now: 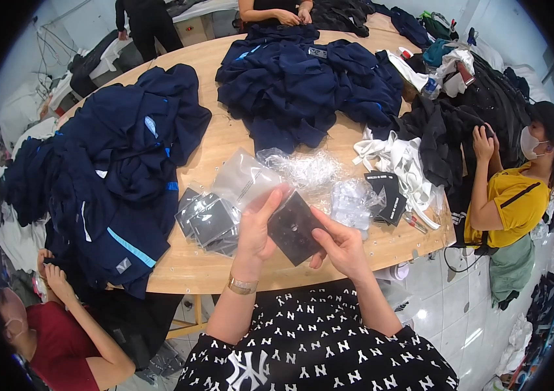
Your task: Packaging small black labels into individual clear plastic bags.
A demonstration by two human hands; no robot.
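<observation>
My left hand (259,225) and my right hand (342,246) both grip a flat black card (293,227) above the near edge of the table. The card looks glossy, as if in a clear sleeve, and is tilted. My left thumb lies along its upper left side; my right thumb and fingers pinch its lower right side. Beyond my left hand is a clear plastic bag (241,174); whether that hand touches it I cannot tell. Nearest my left wrist lies a loose stack of black cards in clear sleeves (210,220). Small clear bags (350,207) lie beyond my right hand.
Navy garments are heaped at left (107,163) and far middle (309,85) on the wooden table (221,140). Crumpled plastic (309,168), more black cards (388,195) and white fabric strips (399,159) lie at right. Co-workers stand around, including one in a yellow shirt (515,202).
</observation>
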